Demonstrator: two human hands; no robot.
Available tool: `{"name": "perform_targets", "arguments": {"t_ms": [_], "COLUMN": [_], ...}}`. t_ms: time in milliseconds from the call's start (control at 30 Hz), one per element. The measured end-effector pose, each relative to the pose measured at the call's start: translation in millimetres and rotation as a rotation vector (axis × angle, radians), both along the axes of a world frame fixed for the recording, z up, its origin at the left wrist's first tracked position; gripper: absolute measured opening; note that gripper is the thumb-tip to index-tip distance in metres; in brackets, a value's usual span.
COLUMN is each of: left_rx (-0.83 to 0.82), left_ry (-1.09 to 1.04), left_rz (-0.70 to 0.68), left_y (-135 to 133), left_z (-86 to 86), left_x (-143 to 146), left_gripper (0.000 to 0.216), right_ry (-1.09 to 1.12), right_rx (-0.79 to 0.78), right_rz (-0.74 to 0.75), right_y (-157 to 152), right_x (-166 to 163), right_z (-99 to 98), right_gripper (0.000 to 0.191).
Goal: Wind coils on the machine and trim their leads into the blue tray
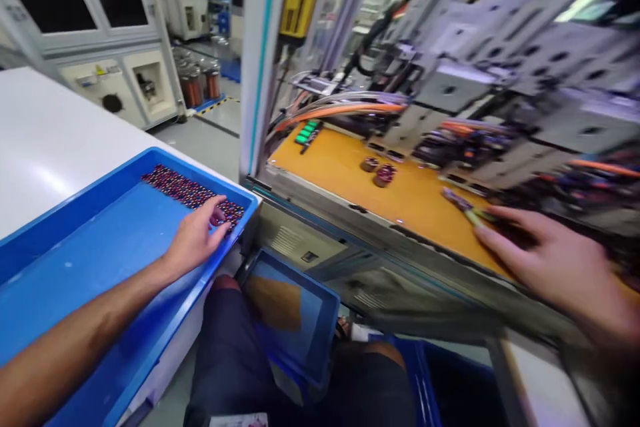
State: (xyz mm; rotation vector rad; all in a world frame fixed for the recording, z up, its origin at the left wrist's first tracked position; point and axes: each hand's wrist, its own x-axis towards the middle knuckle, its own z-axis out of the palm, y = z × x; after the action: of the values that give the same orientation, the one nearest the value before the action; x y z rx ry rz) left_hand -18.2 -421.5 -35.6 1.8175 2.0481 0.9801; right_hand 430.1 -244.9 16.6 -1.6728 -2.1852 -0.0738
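Note:
My left hand (pixel 197 230) is at the right end of a large blue tray (pixel 110 213), with thumb and forefinger apart. Its fingertips are over a band of many small dark red, shiny parts (pixel 175 185) packed along the tray's end wall. Whether they touch the parts I cannot tell. My right hand (pixel 550 260), blurred, is closed round the green handles of pliers (pixel 467 210) above the orange machine bed (pixel 345 167). The pliers' jaws point left and away from me. Two small round reddish wound parts (pixel 384 175) stand on the bed, left of the pliers.
Green cells in a black holder (pixel 309 133) lie at the bed's left end. Machine blocks (pixel 455 87) and orange cables (pixel 350 109) line its back. A metal post (pixel 263 60) divides the white table (pixel 55 120) from the machine. Below, a blue bin (pixel 320 320) stands between my legs.

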Motion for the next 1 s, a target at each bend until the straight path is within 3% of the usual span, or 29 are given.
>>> {"name": "perform_targets", "arguments": {"t_ms": [100,200,333,467,667,833,1000], "left_rx": [0.216,0.171,0.038,0.032,0.123,0.192,0.124], "left_ry": [0.138,0.098,0.045,-0.019,-0.204,-0.515,-0.844], "left_rz": [-0.108,-0.239,-0.122,0.041,0.091,0.018,-0.075], "left_y": [38,87,142,167,149,98,46], "left_z": [54.3,83.9,83.9,77.1,79.5,83.5,83.9], "left_x": [43,107,175,205,208,191,185], "left_gripper": [0.046,0.037,0.048,0.059,0.050,0.056,0.054], "right_ry": [0.039,0.073,0.099,0.100,0.112,0.139,0.162], "right_rx": [-0.046,-0.042,-0.043,-0.056,-0.076,-0.085,-0.087], "right_rz": [0.019,0.042,0.072,0.096,0.108,0.111,0.111], "right_y": [10,19,19,16,15,13,14], "right_x": [1,-13,-22,-19,-20,-21,-23], "right_z": [-1.3,-5.0,-2.8,1.6,5.7,8.4,6.4], "right_gripper": [0.033,0.036,0.037,0.035,0.029,0.032,0.028]}}
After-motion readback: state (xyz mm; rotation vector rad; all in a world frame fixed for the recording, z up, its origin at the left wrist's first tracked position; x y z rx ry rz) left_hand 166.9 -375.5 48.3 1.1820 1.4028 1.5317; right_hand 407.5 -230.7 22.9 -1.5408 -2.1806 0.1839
